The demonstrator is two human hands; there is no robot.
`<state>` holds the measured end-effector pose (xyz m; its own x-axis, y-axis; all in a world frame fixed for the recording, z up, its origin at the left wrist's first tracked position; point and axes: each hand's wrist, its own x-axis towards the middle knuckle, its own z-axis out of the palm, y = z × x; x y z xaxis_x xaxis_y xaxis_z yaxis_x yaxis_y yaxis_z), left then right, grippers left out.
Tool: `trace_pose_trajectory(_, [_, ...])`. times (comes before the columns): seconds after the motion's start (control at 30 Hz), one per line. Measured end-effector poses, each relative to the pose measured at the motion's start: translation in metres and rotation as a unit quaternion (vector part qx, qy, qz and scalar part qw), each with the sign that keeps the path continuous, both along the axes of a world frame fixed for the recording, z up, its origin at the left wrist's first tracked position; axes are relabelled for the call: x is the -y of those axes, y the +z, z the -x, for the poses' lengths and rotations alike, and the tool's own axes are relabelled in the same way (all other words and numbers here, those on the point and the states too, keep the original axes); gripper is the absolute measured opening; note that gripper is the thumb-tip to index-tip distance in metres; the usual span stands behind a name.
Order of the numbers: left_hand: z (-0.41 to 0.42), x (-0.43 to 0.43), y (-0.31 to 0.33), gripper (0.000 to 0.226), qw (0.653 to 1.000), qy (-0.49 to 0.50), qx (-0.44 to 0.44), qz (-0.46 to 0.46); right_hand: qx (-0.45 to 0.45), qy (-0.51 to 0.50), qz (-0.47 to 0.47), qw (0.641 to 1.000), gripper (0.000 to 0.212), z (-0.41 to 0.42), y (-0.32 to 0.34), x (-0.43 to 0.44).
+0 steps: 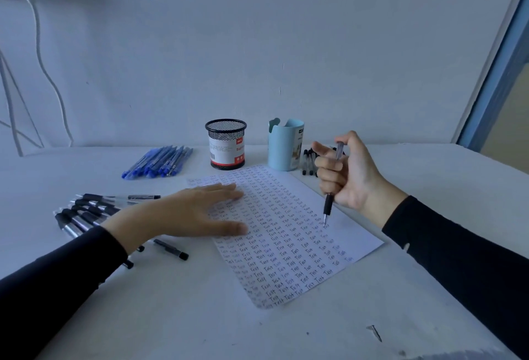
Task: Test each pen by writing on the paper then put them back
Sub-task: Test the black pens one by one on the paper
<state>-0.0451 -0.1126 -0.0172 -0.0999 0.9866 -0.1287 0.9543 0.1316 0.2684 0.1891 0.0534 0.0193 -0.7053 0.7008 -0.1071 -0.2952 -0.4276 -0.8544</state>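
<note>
A sheet of paper covered in rows of the word "Test" lies in the middle of the table. My left hand lies flat on its left part, fingers straight. My right hand grips a black click pen upright, thumb on its top end, the tip pointing down just above the paper's right side. A row of black pens lies at the left, partly under my left forearm. Blue pens lie in a bunch further back.
A black mesh pen cup and a light blue holder stand behind the paper. A few more black pens lie right of the blue holder. A small dark screw lies near the front right.
</note>
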Motion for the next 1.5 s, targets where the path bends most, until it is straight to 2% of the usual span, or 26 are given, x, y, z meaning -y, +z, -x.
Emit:
trace_pose_trajectory(0.03, [0.000,0.000,0.000,0.090,1.000,0.001,0.002,0.002,-0.004,0.000,-0.007,1.000,0.036,0.000,0.002,0.000])
trace_pose_trajectory(0.13, [-0.002,0.002,0.002,0.088,1.000,-0.001,0.008,0.003,0.004,-0.006,-0.055,0.998,0.052,-0.001,0.006,-0.002])
trace_pose_trajectory(0.23, [-0.005,0.003,0.005,0.084,1.000,-0.002,0.013,0.001,-0.013,0.014,-0.064,0.998,0.032,-0.007,0.005,-0.004])
trace_pose_trajectory(0.27, [-0.004,0.003,0.005,0.084,1.000,0.000,0.017,0.002,-0.009,0.043,-0.053,0.998,0.037,-0.010,0.004,-0.004])
trace_pose_trajectory(0.4, [0.002,0.002,0.002,0.093,1.000,-0.001,0.024,0.002,0.129,0.065,-0.140,0.980,0.066,-0.026,-0.012,-0.004])
trace_pose_trajectory(0.5, [0.003,0.001,0.001,0.095,1.000,-0.002,0.022,-0.002,0.124,0.092,-0.155,0.976,0.049,-0.030,-0.026,0.001])
trace_pose_trajectory(0.6, [0.002,0.000,0.001,0.096,1.000,-0.004,0.016,0.001,0.104,0.106,-0.166,0.975,0.046,-0.031,-0.035,0.004])
trace_pose_trajectory(0.77, [0.007,-0.001,0.000,0.093,1.000,0.000,0.018,-0.009,0.152,0.036,-0.306,0.939,0.019,-0.012,-0.043,0.017])
trace_pose_trajectory(0.9, [0.011,-0.002,-0.003,0.092,1.000,0.004,0.017,-0.008,0.148,0.072,-0.301,0.939,0.024,-0.017,-0.040,0.016])
trace_pose_trajectory(1.0, [0.008,-0.003,-0.003,0.095,1.000,0.003,0.014,-0.005,0.183,0.057,-0.332,0.924,0.005,-0.028,-0.037,0.016])
trace_pose_trajectory(1.13, [0.007,-0.003,-0.001,0.097,1.000,0.004,0.014,0.000,0.197,0.006,-0.384,0.902,0.034,-0.035,-0.041,0.015])
trace_pose_trajectory(1.27, [0.006,-0.003,0.000,0.097,1.000,-0.001,0.016,0.006,0.256,-0.039,-0.473,0.842,0.041,-0.036,-0.047,0.016])
trace_pose_trajectory(1.5, [0.010,-0.004,-0.003,0.094,1.000,-0.004,0.018,0.005,0.262,-0.039,-0.471,0.842,0.046,-0.032,-0.048,0.016])
